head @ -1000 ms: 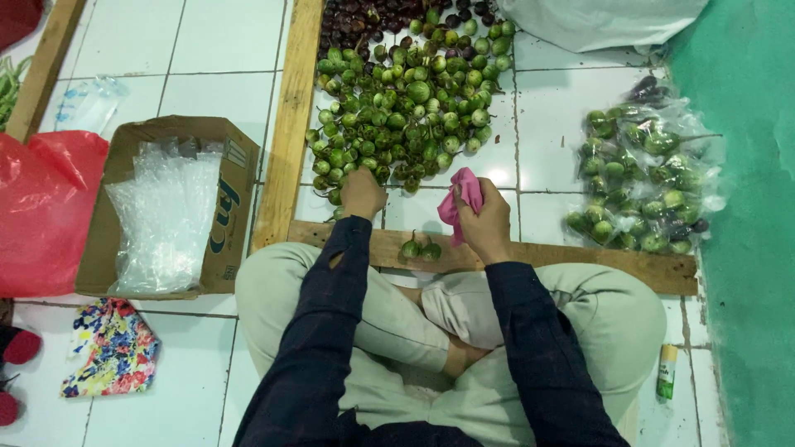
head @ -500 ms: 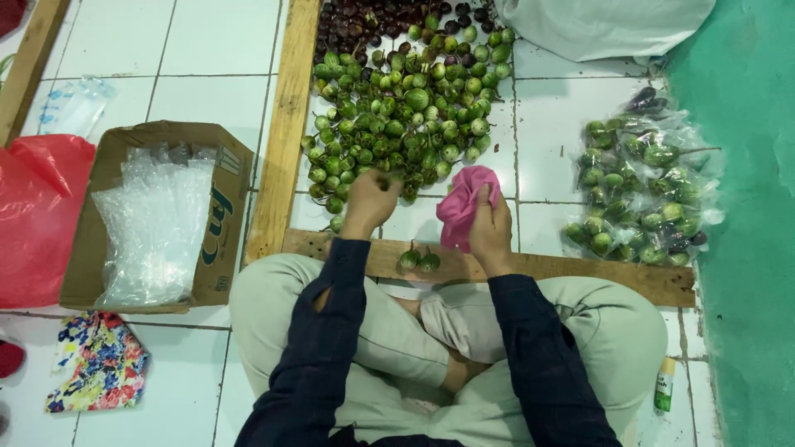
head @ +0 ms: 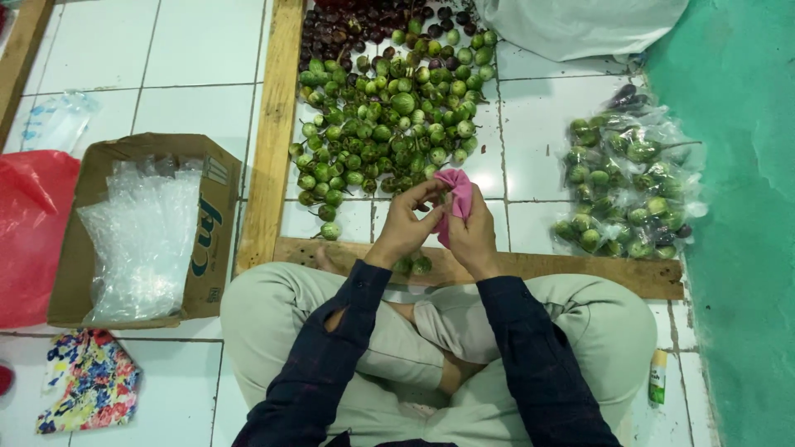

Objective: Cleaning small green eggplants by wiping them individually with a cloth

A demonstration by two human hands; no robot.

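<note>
My right hand (head: 479, 236) grips a pink bag (head: 455, 201) held up over the near edge of a heap of small round green eggplants (head: 389, 124). My left hand (head: 403, 225) has come across to it, and its fingertips pinch the bag's upper edge. Both hands hover above a wooden plank (head: 546, 269) that frames the heap. A few green eggplants (head: 414, 265) lie on the plank just under my hands. I sit cross-legged on the white tiled floor behind the plank.
A cardboard box (head: 211, 240) full of clear plastic bags stands at left, beside a red plastic bag (head: 29, 232). Packed bags of green eggplants (head: 629, 190) lie at right near a green wall. Dark purple eggplants (head: 356, 21) and a white sack (head: 580, 25) lie beyond the heap.
My left hand has left the eggplant heap and moved right to the pink bag. My right hand keeps hold of the bag, now closer to my left hand.
</note>
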